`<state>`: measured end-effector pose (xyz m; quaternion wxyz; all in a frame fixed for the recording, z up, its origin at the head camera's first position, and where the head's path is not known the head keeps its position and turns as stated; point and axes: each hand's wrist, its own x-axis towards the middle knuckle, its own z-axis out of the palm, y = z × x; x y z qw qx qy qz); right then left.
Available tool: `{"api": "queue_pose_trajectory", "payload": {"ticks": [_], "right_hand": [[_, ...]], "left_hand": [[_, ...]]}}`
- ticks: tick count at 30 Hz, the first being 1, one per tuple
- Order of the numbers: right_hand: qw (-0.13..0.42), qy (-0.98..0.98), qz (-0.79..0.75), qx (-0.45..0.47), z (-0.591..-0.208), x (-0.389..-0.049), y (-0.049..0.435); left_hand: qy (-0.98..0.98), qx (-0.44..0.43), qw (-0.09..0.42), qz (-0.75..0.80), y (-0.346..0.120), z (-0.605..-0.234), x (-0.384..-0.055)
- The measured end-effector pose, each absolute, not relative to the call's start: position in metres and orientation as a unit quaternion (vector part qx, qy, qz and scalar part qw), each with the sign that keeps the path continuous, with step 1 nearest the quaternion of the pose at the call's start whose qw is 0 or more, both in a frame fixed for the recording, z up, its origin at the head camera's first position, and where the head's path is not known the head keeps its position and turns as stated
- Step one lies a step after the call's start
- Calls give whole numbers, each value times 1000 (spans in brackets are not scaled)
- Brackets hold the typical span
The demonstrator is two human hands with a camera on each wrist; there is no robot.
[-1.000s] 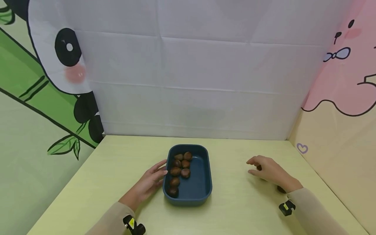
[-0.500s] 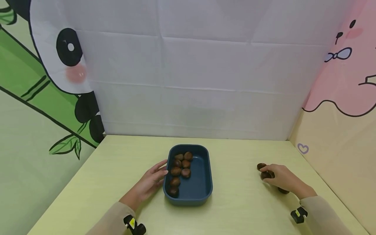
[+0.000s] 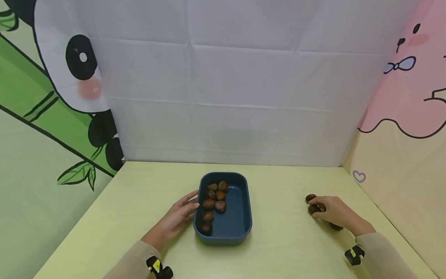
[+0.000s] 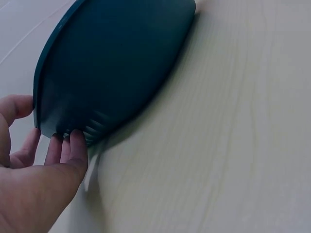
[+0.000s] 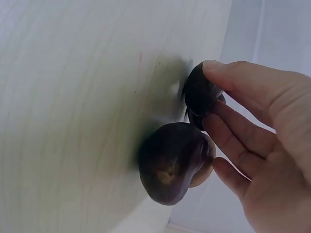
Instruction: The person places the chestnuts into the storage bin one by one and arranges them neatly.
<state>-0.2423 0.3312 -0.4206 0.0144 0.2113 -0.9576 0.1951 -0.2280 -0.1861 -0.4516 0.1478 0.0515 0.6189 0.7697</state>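
Observation:
A dark blue rectangular box point(image 3: 238, 217) stands mid-table, with several brown chestnuts point(image 3: 208, 204) along its left half. My left hand point(image 3: 177, 217) rests its fingertips against the box's left side, fingers loosely extended; in the left wrist view those fingertips point(image 4: 77, 138) touch the outer wall. To the right, my right hand point(image 3: 336, 211) pinches a chestnut point(image 5: 199, 90) between thumb and fingers, low over the table. Another chestnut point(image 3: 311, 198) sits just beyond the fingertips, and one more point(image 3: 336, 226) lies under the wrist. A large chestnut point(image 5: 167, 162) is beside the hand in the right wrist view.
The pale yellow table point(image 3: 275, 232) runs back to a white cloth screen point(image 3: 244, 128). Panels with cartoon drawings stand on the left and on the right point(image 3: 400, 174). Small black cameras are strapped at both sleeves.
My right hand has moved right and toward me, down onto the chestnuts, and its thumb and fingers have closed on one. The left hand and the box stay in place.

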Motion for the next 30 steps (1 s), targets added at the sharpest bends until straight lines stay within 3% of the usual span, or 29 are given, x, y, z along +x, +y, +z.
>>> {"api": "queue_pose_trajectory", "payload": {"ticks": [14, 30], "right_hand": [[12, -948, 223, 226, -406, -246, 315], [43, -904, 263, 335, -386, -261, 242]], "left_hand": [[616, 55, 150, 771, -185, -452, -229], [619, 50, 152, 769, -186, -450, -228]]}}
